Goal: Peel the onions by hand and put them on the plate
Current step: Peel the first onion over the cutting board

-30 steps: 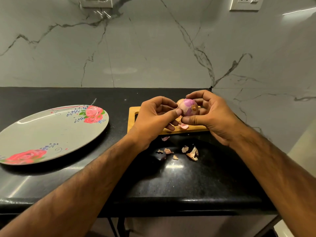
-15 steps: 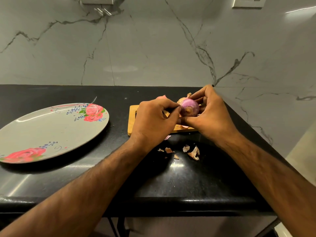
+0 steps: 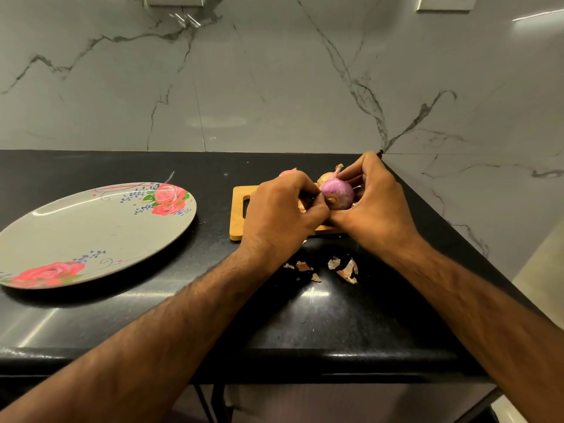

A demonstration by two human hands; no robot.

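My right hand (image 3: 374, 206) grips a purple, partly peeled onion (image 3: 338, 192) above the wooden board (image 3: 239, 218). My left hand (image 3: 282, 210) is curled against the onion's left end, with thumb and fingertips pinching at its skin. Behind the hands two more onions lie on the board: a brown-skinned one (image 3: 326, 178) with a stalk and a pink one (image 3: 288, 172), mostly hidden. The grey plate (image 3: 91, 236) with red roses sits to the left on the black counter, nothing on it.
Loose bits of onion skin (image 3: 345, 268) lie on the counter in front of the board. The marble wall rises behind, and a side wall closes the counter at the right. The counter's front edge (image 3: 274, 358) runs below my forearms.
Both hands have dropped slightly toward the board and drawn closer together. The onion has been turned in my right hand, and my left fingers now pinch at its end.
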